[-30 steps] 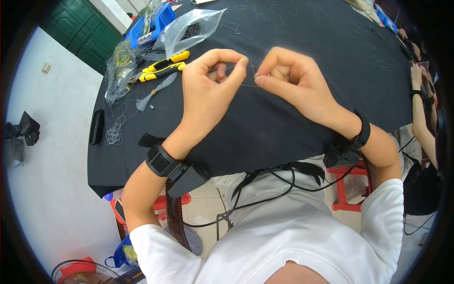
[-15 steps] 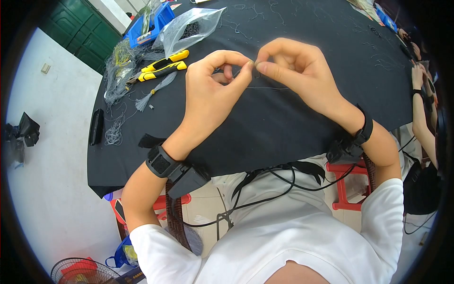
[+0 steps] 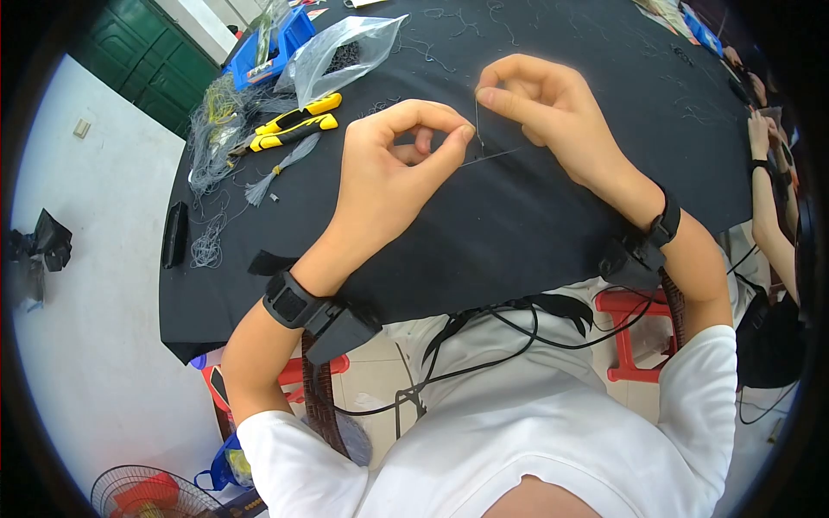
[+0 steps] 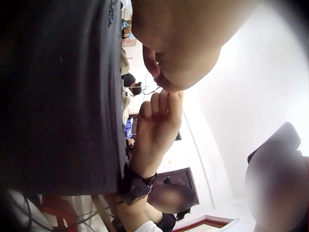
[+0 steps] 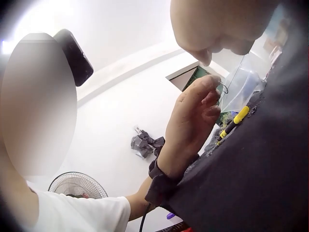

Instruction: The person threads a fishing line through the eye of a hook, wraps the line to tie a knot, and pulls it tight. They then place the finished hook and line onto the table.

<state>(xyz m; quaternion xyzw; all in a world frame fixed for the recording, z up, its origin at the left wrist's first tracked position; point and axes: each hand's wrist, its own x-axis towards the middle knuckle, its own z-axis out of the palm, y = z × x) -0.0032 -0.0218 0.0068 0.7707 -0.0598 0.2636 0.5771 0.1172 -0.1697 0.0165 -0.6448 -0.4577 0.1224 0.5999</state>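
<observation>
My left hand [image 3: 393, 168] pinches a small dark fish hook [image 5: 225, 89] between thumb and index fingertip; its curved bend sticks out past the fingers. Higher and to the right, my right hand [image 3: 557, 108] pinches a thin fishing line [image 3: 477, 112] between thumb and forefinger. The line runs down from those fingertips toward the hook, beside the left fingertips. A second thin strand [image 3: 494, 157] points out to the right from the left fingertips. In the left wrist view, the hook [image 4: 150, 91] shows just under the left fingers, while the part inside the pinch is hidden.
Yellow-and-black pliers [image 3: 298, 131] lie left on the black-covered table [image 3: 518, 233], near a tied bundle of grey line [image 3: 281, 171] and a tangle of strands [image 3: 211, 142]. Behind are a clear plastic bag [image 3: 332, 65] of dark pieces and a blue bin [image 3: 289, 39]. Other people's hands [image 3: 760, 129] show at right.
The hands met at the fingertips half a second ago. Since then my right hand has moved up and away, drawing the line out between them; my left hand has shifted slightly right and down.
</observation>
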